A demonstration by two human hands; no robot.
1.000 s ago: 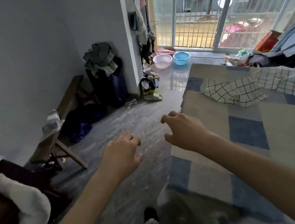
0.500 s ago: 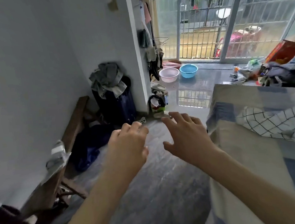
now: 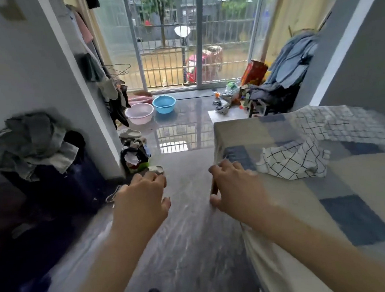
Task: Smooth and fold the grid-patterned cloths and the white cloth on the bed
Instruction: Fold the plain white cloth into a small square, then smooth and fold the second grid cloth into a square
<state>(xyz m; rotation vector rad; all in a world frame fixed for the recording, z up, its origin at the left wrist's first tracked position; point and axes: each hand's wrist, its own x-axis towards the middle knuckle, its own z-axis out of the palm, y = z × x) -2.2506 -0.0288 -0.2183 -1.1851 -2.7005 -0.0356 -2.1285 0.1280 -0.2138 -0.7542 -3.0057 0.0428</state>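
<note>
A crumpled white cloth with a black grid (image 3: pixel 293 160) lies near the left edge of the bed (image 3: pixel 360 215), which has a beige and blue checked cover. A second grid-patterned cloth (image 3: pixel 348 125) is spread further back on the bed. My right hand (image 3: pixel 237 186) hovers over the bed's near left edge, fingers loosely curled, holding nothing, a short way left of the crumpled cloth. My left hand (image 3: pixel 143 201) hangs over the floor beside the bed, fingers loosely curled and empty. No plain white cloth shows.
A dark suitcase topped with grey clothes (image 3: pixel 35 145) stands at the left wall. Pink basin (image 3: pixel 139 113) and blue basin (image 3: pixel 164 103) sit by the barred glass door. Shoes and clutter (image 3: pixel 134 155) lie by the wall corner. A chair with clothes (image 3: pixel 281 82) stands beyond the bed.
The view has swung right and upward, bringing more of the bed and cloths into sight. Both hands moved forward, the right one closer to the crumpled grid cloth.
</note>
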